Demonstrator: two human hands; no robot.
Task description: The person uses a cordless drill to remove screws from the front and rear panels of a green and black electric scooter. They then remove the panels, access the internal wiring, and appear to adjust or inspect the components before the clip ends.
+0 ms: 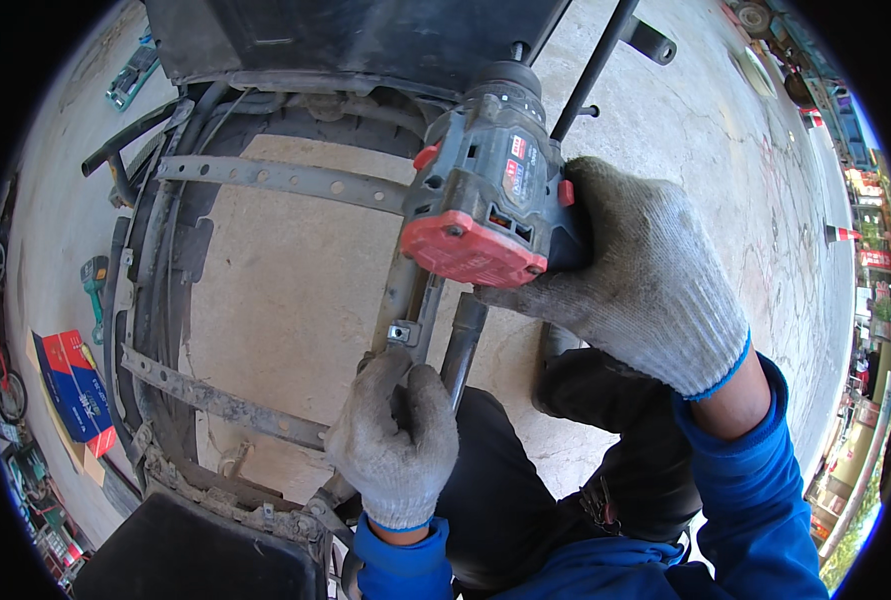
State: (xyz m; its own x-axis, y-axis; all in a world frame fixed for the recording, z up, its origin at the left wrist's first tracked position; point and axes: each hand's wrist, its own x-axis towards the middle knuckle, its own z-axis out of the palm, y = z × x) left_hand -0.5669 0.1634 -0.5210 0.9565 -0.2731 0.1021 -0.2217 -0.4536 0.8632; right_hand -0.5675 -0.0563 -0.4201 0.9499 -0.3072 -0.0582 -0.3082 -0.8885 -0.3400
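My right hand [645,280], in a grey knit glove, grips a black-and-red power drill [485,185] by its handle. The drill's nose is tilted up toward a dark panel [305,30], with a thin metal tip beside the panel's edge. My gloved left hand [395,435] has its fingers curled at a vertical rail of a metal frame [275,175], just below a small square clip nut [400,331]. Whatever those fingers hold is hidden. A dark tube [462,345] runs between my hands.
A perforated crossbar [225,393] and black seat-like pad [200,560] lie low left. On the concrete floor [725,130] are a teal tool [94,290], a red-and-blue box [72,385] and another tool [130,75]. A cone [840,234] stands far right; wheeled vehicles line both rims.
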